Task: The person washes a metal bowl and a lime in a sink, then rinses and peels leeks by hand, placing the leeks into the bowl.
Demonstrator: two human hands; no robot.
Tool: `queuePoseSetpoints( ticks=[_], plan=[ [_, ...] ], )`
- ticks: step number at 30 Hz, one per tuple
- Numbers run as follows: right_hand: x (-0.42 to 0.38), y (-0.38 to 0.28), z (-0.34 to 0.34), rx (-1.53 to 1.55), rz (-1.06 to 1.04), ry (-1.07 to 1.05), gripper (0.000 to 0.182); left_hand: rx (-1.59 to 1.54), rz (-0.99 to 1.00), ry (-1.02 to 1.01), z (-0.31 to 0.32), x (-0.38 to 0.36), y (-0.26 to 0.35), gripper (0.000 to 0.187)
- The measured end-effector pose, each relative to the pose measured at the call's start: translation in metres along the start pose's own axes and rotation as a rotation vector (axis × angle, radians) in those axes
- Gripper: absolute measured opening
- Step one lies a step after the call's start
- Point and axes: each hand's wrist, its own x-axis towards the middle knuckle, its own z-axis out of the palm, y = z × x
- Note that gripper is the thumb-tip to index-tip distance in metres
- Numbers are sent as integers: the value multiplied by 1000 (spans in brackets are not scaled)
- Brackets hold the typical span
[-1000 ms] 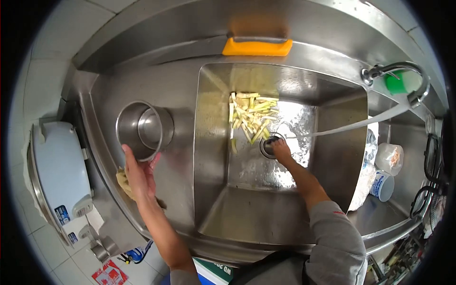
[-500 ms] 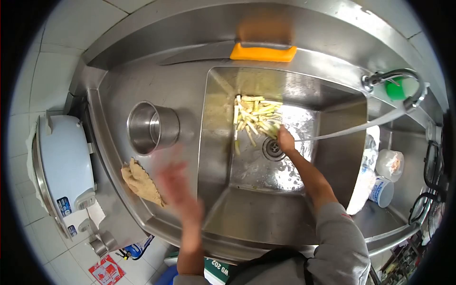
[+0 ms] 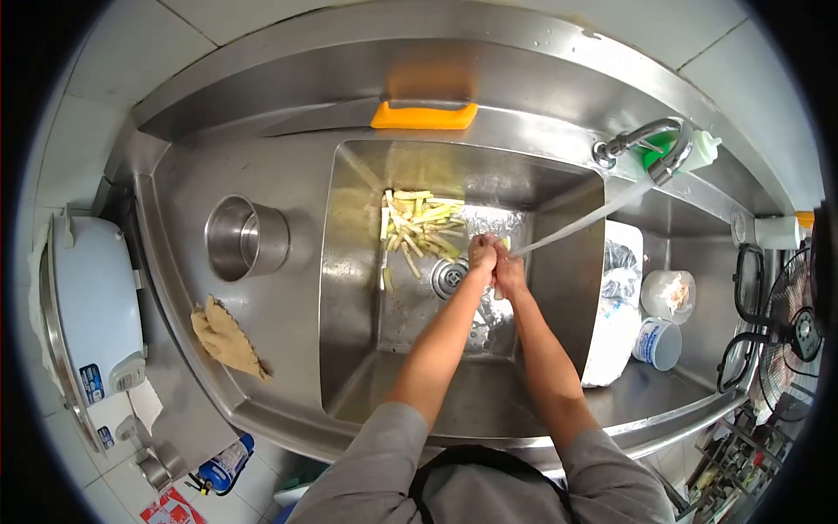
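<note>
My left hand (image 3: 483, 251) and my right hand (image 3: 508, 269) are together over the sink basin (image 3: 419, 375), just right of the drain (image 3: 449, 278). Both have their fingers closed around a pale green cut stalk (image 3: 498, 293), whose ends show above and below the hands. A stream of water (image 3: 576, 223) from the curved faucet (image 3: 670, 157) reaches them. Cut yellow-green stalks (image 3: 419, 227) lie in a loose pile at the upper left of the basin floor.
A metal pot (image 3: 247, 237) and a brown cloth (image 3: 229, 336) are on the left counter. Behind the basin lies a large knife with an orange handle (image 3: 423, 116). On the right are a white plastic container (image 3: 618, 336) and two tubs (image 3: 657, 343).
My left hand has come from over the left counter into the basin and joined my right hand. The view has shifted, so the sink appears further left.
</note>
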Motion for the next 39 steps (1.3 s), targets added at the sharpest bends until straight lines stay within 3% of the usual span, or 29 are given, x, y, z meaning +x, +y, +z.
queuePoseSetpoints(
  ticks=[2,3,4,6,8,10,12,15,16,18,20,22,23,26,28,31,32,34,35,36,38,39],
  plan=[
    [34,32,-9,216,-225,-188,37,-80,175,24,-4,6,-11,22],
    [34,29,-13,224,-129,-196,36,-56,-15,63,-6,34,-32,19],
    [26,20,-14,230,-127,-191,36,-50,-16,59,-8,23,-24,19],
    [10,5,-9,311,-125,-208,31,-164,16,-208,-12,-2,-2,28],
    [13,10,-3,293,-139,-181,27,-108,-27,-124,-8,-8,2,30],
    [5,8,1,160,-129,-117,21,-422,30,-87,-1,-1,-4,28],
    [-1,6,-1,225,-156,-113,21,-411,49,-2,-1,-1,-6,29],
    [-2,5,-4,225,-121,-68,20,112,370,37,-4,-5,-1,30],
    [0,5,-7,317,-120,-161,23,112,371,35,-7,-2,2,30],
    [-1,7,-11,409,-113,-249,26,510,397,-5,-16,4,6,31],
    [-4,4,-13,401,-48,-294,28,428,316,-64,-20,-11,21,32],
    [-3,-1,-14,351,16,-317,24,204,231,-255,-23,-8,22,30],
    [-3,-2,-11,276,14,-280,26,50,-25,-444,-30,-5,24,29],
    [28,14,-8,172,-70,-290,32,-136,-56,-292,-29,-13,24,27],
    [24,2,-7,99,-161,-39,34,-199,-37,-276,-30,-12,17,25],
    [9,-16,-14,224,-129,-156,39,-134,-38,-306,-31,-19,10,24],
    [9,-19,-15,348,-69,-211,40,-53,-15,-373,-30,-21,7,24],
    [15,-16,-14,305,-70,-232,38,107,30,-502,-26,-26,2,23],
    [20,-14,-9,268,-96,-149,37,267,151,-361,-21,-29,-1,29],
    [16,-19,-5,232,-122,-67,35,271,149,-360,-22,-26,-7,29],
    [7,-29,-7,272,-50,-57,35,650,354,-278,-26,-20,-19,40],
    [9,-27,-7,275,-89,-53,33,611,351,-253,-25,-30,-11,47]
  ],
)
